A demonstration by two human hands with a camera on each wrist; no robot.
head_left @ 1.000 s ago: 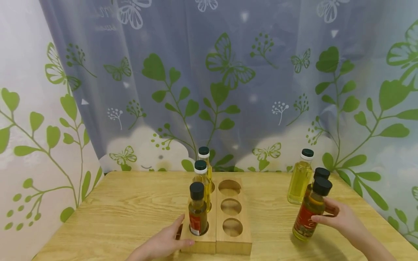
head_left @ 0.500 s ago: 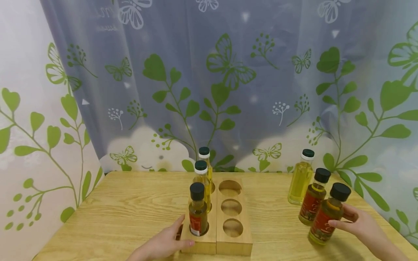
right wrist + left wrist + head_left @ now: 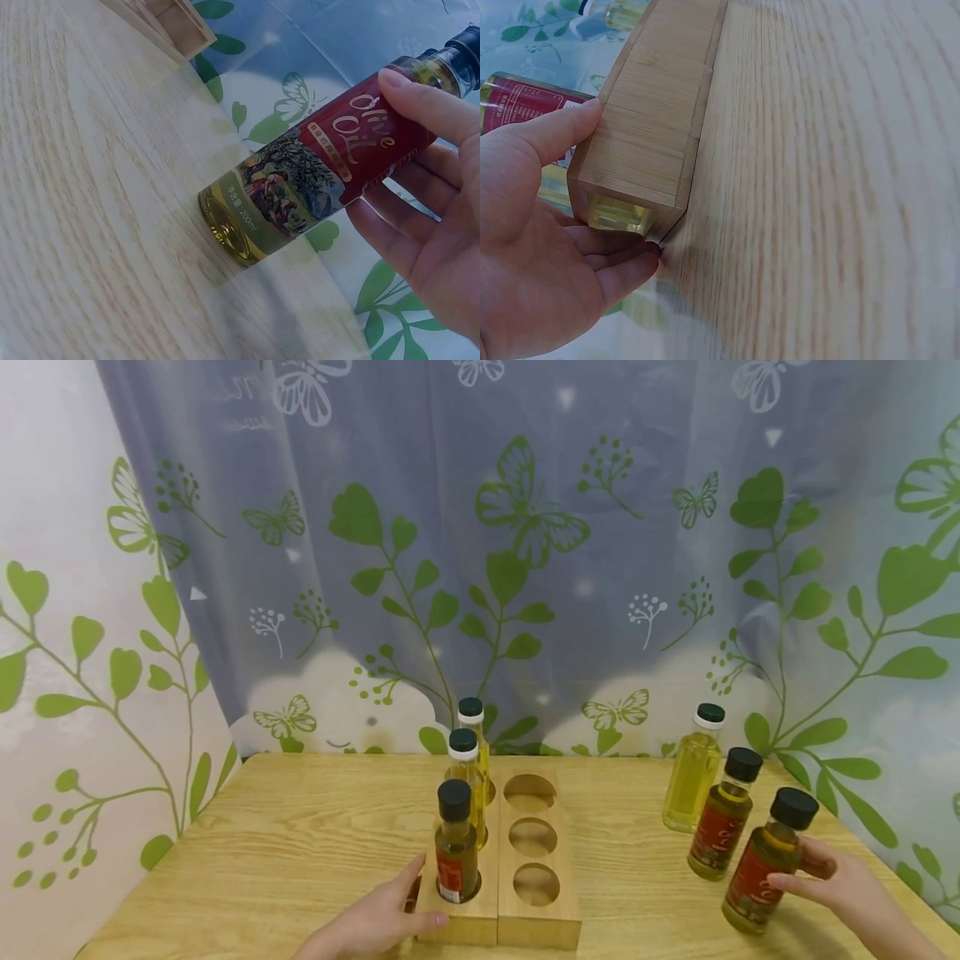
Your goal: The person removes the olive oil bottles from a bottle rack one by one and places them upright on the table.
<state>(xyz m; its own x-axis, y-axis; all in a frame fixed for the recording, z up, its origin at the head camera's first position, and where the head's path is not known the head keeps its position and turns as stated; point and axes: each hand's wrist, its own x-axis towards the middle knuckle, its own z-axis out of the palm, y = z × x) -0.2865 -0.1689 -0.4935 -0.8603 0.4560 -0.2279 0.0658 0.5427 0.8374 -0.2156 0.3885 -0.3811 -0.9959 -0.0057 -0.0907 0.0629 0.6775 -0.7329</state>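
My right hand [image 3: 855,887] holds an olive oil bottle [image 3: 761,868] with a black cap and red label, between thumb and fingers. In the right wrist view this bottle [image 3: 307,161] is slightly tilted, its base close to the table. My left hand [image 3: 378,910] grips the near left corner of a wooden bottle rack [image 3: 538,929]. The left wrist view has the thumb on the rack's [image 3: 641,135] edge and the fingers at its end. In the rack's left row stand a red-labelled bottle [image 3: 456,852] and two yellow oil bottles with green caps; its right row has three bare round holes.
Left of the held bottle stand another red-labelled olive oil bottle [image 3: 718,827] and a yellow oil bottle [image 3: 692,777] with a green cap. The wooden table [image 3: 300,827] ends at a leaf-and-butterfly patterned curtain [image 3: 420,568] behind and at the sides.
My right hand has moved right and slightly nearer with the olive oil bottle, exposing the other red-labelled bottle behind it. My left hand stays on the rack.
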